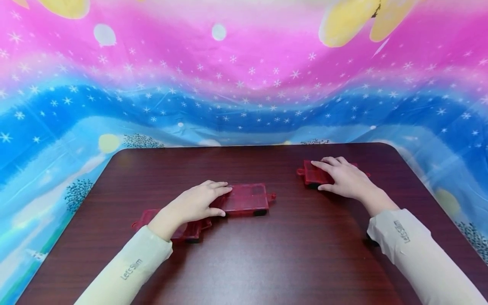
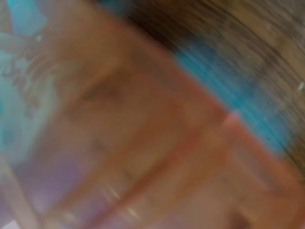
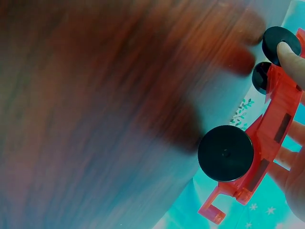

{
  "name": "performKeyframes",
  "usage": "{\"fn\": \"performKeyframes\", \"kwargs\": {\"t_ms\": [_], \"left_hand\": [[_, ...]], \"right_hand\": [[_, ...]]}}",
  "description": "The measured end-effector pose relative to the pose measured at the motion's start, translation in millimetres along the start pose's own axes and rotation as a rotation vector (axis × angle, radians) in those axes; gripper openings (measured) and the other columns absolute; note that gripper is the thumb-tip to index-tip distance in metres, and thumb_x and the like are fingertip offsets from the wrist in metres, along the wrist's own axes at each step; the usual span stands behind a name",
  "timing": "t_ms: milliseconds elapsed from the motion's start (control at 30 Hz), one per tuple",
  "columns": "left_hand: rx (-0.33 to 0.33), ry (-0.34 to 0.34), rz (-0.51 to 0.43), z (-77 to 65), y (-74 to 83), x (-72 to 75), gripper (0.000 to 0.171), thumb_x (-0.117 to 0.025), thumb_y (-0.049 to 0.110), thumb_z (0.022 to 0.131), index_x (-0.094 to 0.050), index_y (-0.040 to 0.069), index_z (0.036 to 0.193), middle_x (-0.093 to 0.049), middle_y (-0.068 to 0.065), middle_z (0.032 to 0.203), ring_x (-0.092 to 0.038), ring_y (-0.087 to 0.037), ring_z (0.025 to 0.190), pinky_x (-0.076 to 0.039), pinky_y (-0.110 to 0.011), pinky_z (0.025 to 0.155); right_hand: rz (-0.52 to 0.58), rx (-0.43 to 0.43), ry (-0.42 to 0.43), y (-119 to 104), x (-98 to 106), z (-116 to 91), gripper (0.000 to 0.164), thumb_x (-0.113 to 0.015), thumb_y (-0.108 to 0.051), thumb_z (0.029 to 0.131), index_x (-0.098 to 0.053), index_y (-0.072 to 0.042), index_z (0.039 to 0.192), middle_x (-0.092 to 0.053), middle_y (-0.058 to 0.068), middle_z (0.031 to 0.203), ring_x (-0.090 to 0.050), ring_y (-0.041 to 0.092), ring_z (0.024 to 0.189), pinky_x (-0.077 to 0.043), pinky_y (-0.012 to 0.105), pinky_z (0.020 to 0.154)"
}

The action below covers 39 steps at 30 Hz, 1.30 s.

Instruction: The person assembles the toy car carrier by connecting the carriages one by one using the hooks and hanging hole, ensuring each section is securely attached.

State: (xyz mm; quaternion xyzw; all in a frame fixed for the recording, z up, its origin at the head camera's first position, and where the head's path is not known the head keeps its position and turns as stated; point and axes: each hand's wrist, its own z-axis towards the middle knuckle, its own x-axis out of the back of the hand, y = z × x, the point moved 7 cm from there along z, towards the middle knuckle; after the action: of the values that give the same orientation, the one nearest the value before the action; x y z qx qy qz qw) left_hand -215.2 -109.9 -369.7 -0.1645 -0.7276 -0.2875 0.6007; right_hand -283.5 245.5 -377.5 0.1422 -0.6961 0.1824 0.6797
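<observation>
In the head view my left hand (image 1: 194,201) holds the left end of a see-through red toy wagon (image 1: 245,198), fingers on its far side and thumb at the near side. The wagon has a dark wheel and a small coupling loop at its right end. Under my left wrist lies a second red wagon (image 1: 146,218), partly covered by the arm. My right hand (image 1: 348,180) grips a third red wagon (image 1: 310,173) farther back. In the right wrist view this red wagon (image 3: 274,129) shows black wheels and a hook, with the thumb against one wheel.
All stand on a dark brown wood-grain table (image 1: 274,262) with rounded back corners. Behind and beside it hangs a pink and blue cloth (image 1: 244,93) with snowflakes. A blurred reddish see-through surface (image 2: 157,143) fills most of the left wrist view.
</observation>
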Motion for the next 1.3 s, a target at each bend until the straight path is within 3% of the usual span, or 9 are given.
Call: {"fn": "performKeyframes", "kwargs": {"t_ms": [400,800,1300], "left_hand": [[-0.021,0.004,-0.015,-1.1,1.2,1.4,0.068,-0.075,0.036,0.089,-0.051,0.009,0.146,-0.047,-0.015,0.152,-0.044,-0.034,0.139,-0.044,-0.045,0.110],[-0.008,-0.003,-0.023,-0.9,-0.9,-0.9,0.070,-0.075,0.037,0.088,-0.049,0.012,0.147,-0.046,-0.014,0.153,-0.044,-0.033,0.140,-0.045,-0.045,0.109],[-0.029,0.005,-0.010,1.9,3.8,-0.2,0.069,-0.074,0.038,0.089,-0.050,0.010,0.147,-0.047,-0.015,0.153,-0.044,-0.033,0.139,-0.045,-0.045,0.109]], "right_hand": [[-0.007,0.008,0.017,-14.3,4.4,-10.4,0.081,-0.078,-0.042,0.083,-0.040,-0.025,0.153,-0.047,0.019,0.146,-0.043,0.041,0.126,-0.048,0.067,0.089],[0.012,0.044,0.082,-30.6,12.9,-23.3,0.081,-0.081,-0.040,0.080,-0.045,-0.023,0.150,-0.052,0.017,0.140,-0.046,0.038,0.122,-0.053,0.058,0.089],[0.032,0.071,0.070,-60.2,10.9,-26.9,0.082,-0.082,-0.042,0.078,-0.046,-0.026,0.150,-0.052,0.013,0.140,-0.047,0.033,0.121,-0.056,0.054,0.083]]}}
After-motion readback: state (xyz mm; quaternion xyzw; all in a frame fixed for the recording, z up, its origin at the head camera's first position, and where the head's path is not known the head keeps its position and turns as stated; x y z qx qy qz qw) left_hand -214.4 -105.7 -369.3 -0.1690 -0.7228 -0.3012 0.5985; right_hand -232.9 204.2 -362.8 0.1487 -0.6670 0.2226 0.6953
